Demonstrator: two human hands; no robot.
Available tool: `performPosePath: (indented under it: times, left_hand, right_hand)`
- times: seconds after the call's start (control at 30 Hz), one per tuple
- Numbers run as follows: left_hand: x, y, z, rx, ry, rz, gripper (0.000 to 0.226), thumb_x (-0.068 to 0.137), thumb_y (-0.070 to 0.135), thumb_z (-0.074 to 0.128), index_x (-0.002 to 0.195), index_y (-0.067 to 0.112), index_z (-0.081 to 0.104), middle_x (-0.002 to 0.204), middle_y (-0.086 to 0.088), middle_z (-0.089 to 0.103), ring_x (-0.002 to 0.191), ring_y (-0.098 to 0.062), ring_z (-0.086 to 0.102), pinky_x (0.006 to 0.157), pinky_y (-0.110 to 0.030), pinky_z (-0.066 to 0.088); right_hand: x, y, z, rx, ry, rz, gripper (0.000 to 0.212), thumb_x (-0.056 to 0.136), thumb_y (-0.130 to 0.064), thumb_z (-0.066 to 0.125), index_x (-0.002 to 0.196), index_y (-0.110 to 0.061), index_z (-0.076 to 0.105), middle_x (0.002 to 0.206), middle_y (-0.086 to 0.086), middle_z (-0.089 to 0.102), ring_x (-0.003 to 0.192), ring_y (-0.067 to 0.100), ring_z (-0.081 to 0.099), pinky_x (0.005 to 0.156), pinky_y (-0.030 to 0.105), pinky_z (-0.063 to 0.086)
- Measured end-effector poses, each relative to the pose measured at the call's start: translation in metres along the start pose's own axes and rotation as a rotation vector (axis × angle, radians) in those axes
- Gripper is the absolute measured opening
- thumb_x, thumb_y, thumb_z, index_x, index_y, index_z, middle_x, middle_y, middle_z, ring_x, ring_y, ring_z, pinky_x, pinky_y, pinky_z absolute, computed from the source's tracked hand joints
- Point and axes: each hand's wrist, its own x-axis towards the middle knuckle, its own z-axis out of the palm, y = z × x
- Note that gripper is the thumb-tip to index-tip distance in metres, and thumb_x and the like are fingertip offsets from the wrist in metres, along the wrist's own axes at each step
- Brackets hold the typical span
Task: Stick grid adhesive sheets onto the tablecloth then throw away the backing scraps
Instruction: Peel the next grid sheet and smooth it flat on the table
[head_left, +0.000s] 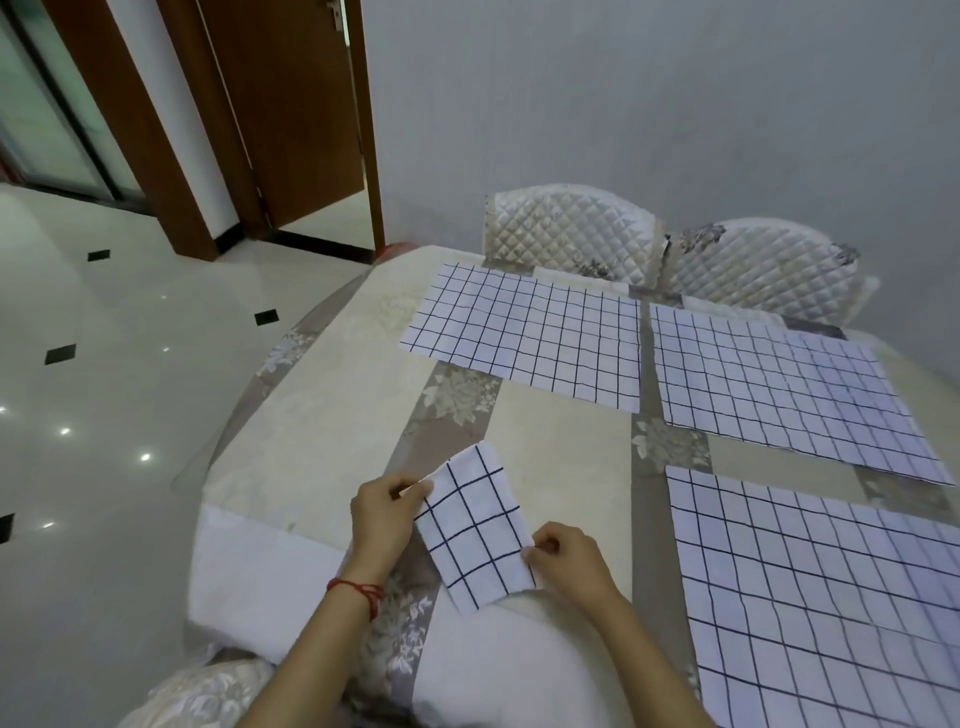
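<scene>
**Small grid sheet held over the table's near edge**

Head view: the left hand (382, 512) pinches the upper left edge of a small grid sheet (475, 530), and the right hand (569, 564) pinches its lower right edge, holding it just above the tablecloth (322, 415). Three large grid sheets (524, 335) lie flat further right. Two quilted chairs (566, 228) stand against the wall.

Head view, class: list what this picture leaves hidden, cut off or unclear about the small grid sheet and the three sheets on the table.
- small grid sheet: its underside faces away, so whether backing remains is unseen; the left hand and right hand cover its pinched edges.
- near right sheet: cut off by the right and bottom frame edges.
- far right sheet: its right corner meets the frame edge.
- All three laid sheets: whether stuck or just resting cannot be told.
</scene>
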Motion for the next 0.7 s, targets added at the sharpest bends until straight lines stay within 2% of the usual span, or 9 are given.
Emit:
performPosePath:
  times: [0.1, 0.17, 0.23, 0.37, 0.43, 0.53, 0.6, 0.67, 0.7]
  left_hand:
    - [-0.006, 0.022, 0.0, 0.041, -0.061, 0.145, 0.02, 0.08, 0.013, 0.066, 0.062, 0.024, 0.067, 0.063, 0.011, 0.064, 0.063, -0.004, 0.057, 0.059, -0.017, 0.043]
    - [-0.015, 0.04, 0.0, 0.089, -0.096, 0.234, 0.009, 0.08, 0.013, 0.067, 0.075, 0.015, 0.073, 0.067, 0.013, 0.064, 0.068, 0.0, 0.058, 0.061, -0.01, 0.044]
    - [-0.021, 0.057, 0.0, 0.157, -0.124, 0.344, 0.008, 0.079, 0.015, 0.068, 0.082, 0.012, 0.075, 0.068, 0.018, 0.064, 0.066, 0.0, 0.06, 0.067, -0.016, 0.047]
    - [-0.038, 0.096, -0.002, 0.225, -0.186, 0.534, 0.008, 0.077, 0.028, 0.069, 0.082, 0.025, 0.074, 0.057, 0.021, 0.064, 0.073, -0.006, 0.061, 0.065, -0.02, 0.046]
    - [-0.048, 0.116, -0.003, 0.259, -0.209, 0.602, 0.014, 0.075, 0.035, 0.063, 0.086, 0.03, 0.071, 0.06, 0.026, 0.064, 0.072, -0.009, 0.062, 0.067, -0.023, 0.048]
    - [-0.061, 0.142, -0.006, 0.288, -0.211, 0.709, 0.014, 0.078, 0.031, 0.065, 0.083, 0.022, 0.074, 0.067, 0.021, 0.067, 0.069, -0.008, 0.062, 0.068, -0.027, 0.05]
    - [-0.068, 0.158, -0.008, 0.303, -0.217, 0.782, 0.022, 0.076, 0.035, 0.061, 0.084, 0.019, 0.074, 0.074, 0.012, 0.071, 0.071, -0.001, 0.061, 0.068, -0.02, 0.049]
    - [-0.073, 0.171, -0.01, 0.329, -0.227, 0.84, 0.021, 0.077, 0.033, 0.063, 0.086, 0.018, 0.074, 0.079, 0.008, 0.073, 0.071, 0.012, 0.058, 0.068, -0.008, 0.044]
    - [-0.075, 0.177, -0.012, 0.341, -0.222, 0.867, 0.018, 0.078, 0.03, 0.064, 0.087, 0.018, 0.074, 0.08, 0.008, 0.073, 0.072, 0.016, 0.056, 0.068, -0.003, 0.041]
  right_hand:
    - [-0.008, -0.015, -0.015, 0.089, 0.007, -0.056, 0.004, 0.085, -0.023, 0.06, 0.084, -0.026, 0.057, 0.08, -0.009, 0.061, 0.074, 0.0, 0.055, 0.059, 0.005, 0.039]
    - [-0.019, -0.026, -0.029, 0.184, 0.081, -0.115, 0.012, 0.085, -0.023, 0.06, 0.097, -0.026, 0.058, 0.086, -0.007, 0.062, 0.08, 0.002, 0.057, 0.06, 0.003, 0.042]
    - [-0.029, -0.038, -0.042, 0.242, 0.182, -0.191, 0.02, 0.084, -0.022, 0.061, 0.102, -0.03, 0.057, 0.095, -0.005, 0.064, 0.088, 0.007, 0.058, 0.062, 0.006, 0.044]
    - [-0.052, -0.058, -0.066, 0.21, 0.349, -0.437, 0.04, 0.085, -0.017, 0.061, 0.111, -0.045, 0.049, 0.109, -0.016, 0.056, 0.1, 0.0, 0.053, 0.078, 0.009, 0.039]
    - [-0.063, -0.067, -0.079, 0.109, 0.4, -0.533, 0.039, 0.086, -0.018, 0.059, 0.118, -0.041, 0.051, 0.114, -0.016, 0.052, 0.106, -0.001, 0.047, 0.084, 0.007, 0.036]
    - [-0.074, -0.076, -0.094, -0.021, 0.495, -0.59, 0.029, 0.084, -0.027, 0.061, 0.112, -0.03, 0.062, 0.117, -0.017, 0.049, 0.113, 0.001, 0.041, 0.092, 0.015, 0.032]
    - [-0.078, -0.082, -0.103, -0.033, 0.537, -0.632, 0.03, 0.08, -0.037, 0.058, 0.108, -0.027, 0.064, 0.114, -0.016, 0.05, 0.113, 0.003, 0.042, 0.095, 0.02, 0.032]
    - [-0.083, -0.087, -0.115, -0.001, 0.537, -0.651, 0.029, 0.078, -0.038, 0.057, 0.102, -0.024, 0.066, 0.102, -0.022, 0.054, 0.102, -0.004, 0.047, 0.089, 0.012, 0.033]
    - [-0.087, -0.091, -0.121, 0.025, 0.505, -0.645, 0.022, 0.079, -0.032, 0.061, 0.097, -0.022, 0.068, 0.091, -0.026, 0.057, 0.092, -0.008, 0.05, 0.081, 0.008, 0.035]
